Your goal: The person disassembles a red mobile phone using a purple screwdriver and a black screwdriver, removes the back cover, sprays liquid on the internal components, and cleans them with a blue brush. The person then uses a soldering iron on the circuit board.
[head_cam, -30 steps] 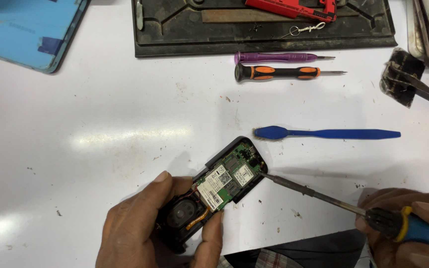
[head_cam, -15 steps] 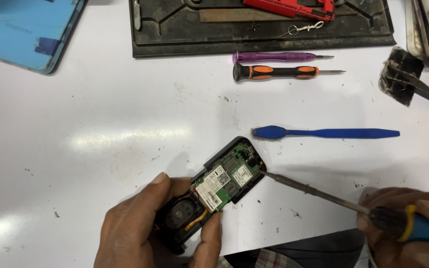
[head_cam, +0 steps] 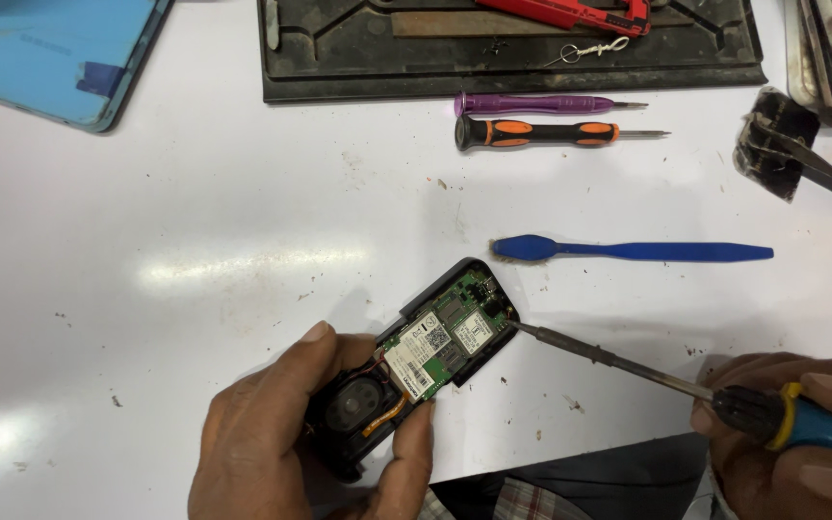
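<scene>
My left hand point(head_cam: 291, 448) grips the lower end of a small opened phone point(head_cam: 435, 347), whose green circuit board and round speaker are exposed. It lies tilted on the white table, top end pointing up and right. My right hand point(head_cam: 792, 433) holds a soldering iron point(head_cam: 628, 366) with a blue and yellow handle. Its thin metal tip touches the right edge of the board near the phone's top corner.
A blue brush point(head_cam: 628, 251) lies just beyond the phone. Further back are an orange-black screwdriver point(head_cam: 541, 133), a purple screwdriver point(head_cam: 532, 103) and a dark tool tray point(head_cam: 512, 48). A blue tablet-like slab point(head_cam: 50, 53) sits at far left, a dark pad with tweezers point(head_cam: 782, 144) at right.
The view has shifted slightly. Both hands, the phone and the iron's tip stay almost where they were.
</scene>
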Motion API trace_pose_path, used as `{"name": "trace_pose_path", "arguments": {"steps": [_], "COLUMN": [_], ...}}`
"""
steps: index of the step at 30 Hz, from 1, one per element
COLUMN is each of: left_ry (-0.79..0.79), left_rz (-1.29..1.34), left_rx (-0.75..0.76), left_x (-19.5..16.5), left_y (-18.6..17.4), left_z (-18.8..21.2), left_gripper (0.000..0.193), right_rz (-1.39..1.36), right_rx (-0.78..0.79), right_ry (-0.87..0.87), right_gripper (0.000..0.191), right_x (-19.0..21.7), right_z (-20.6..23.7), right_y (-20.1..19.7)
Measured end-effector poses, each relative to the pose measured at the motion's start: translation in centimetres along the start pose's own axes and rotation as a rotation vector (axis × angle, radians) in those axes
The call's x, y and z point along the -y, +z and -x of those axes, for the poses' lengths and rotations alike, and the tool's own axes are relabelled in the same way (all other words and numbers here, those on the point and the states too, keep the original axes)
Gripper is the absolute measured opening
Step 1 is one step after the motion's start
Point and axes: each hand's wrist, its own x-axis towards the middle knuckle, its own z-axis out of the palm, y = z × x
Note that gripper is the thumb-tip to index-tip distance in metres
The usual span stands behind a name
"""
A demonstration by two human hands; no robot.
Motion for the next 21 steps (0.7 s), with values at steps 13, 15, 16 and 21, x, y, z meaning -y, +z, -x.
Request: {"name": "trace_pose_path", "arguments": {"steps": [13, 15, 16, 21], "left_ry": [0.046, 0.047, 0.047, 0.056], "left_rz": [0.161, 0.153, 0.149, 0.139], "left_rx": [0.064, 0.054, 0.05, 0.032], "left_x": [0.4, 0.3, 0.3, 0.3], "left_y": [-0.1, -0.1, -0.1, 0.0], "left_z": [-1.0, -1.1, -1.1, -0.8], "left_gripper": [0.051, 0.052, 0.052, 0.053], "right_rz": [0.163, 0.163, 0.162, 0.142], "right_rx": [0.101, 0.113, 0.119, 0.158], "right_ry": [-0.261, -0.27, -0.272, -0.283], "right_gripper": [0.059, 0.058, 0.058, 0.056], "right_x": [-1.0, -0.9, -0.8, -0.3], "right_z": [-0.2, -0.2, -0.2, 0.2], "right_y": [-0.1, 0.0, 0.0, 0.6]}}
